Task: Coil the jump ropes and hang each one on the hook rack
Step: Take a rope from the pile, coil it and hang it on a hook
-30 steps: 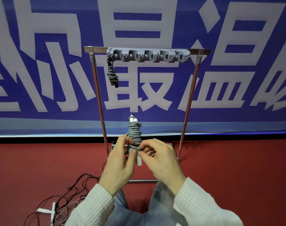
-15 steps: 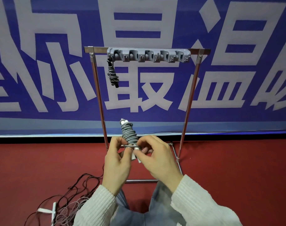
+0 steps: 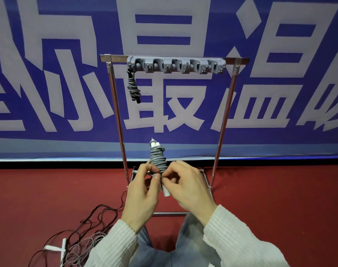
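While one dark rope (image 3: 133, 87) already hangs from the leftmost hook of the rack (image 3: 175, 64), the grey rope (image 3: 158, 158) is wound tight around its white handles, held upright in front of the stand. Left hand (image 3: 143, 193) and right hand (image 3: 189, 187) both pinch its lower wraps, fingers closed. Tangled ropes (image 3: 83, 239) wait on the floor, so most work remains.

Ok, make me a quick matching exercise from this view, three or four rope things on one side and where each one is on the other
Things:
1. grey coiled rope
2. dark coiled rope
3. loose ropes
4. hook rack

Places:
A. tangled on the red floor, lower left
B. held between left hand and right hand
C. on the stand's top bar
D. hanging from the leftmost hook

Pairs: 1-B, 2-D, 3-A, 4-C
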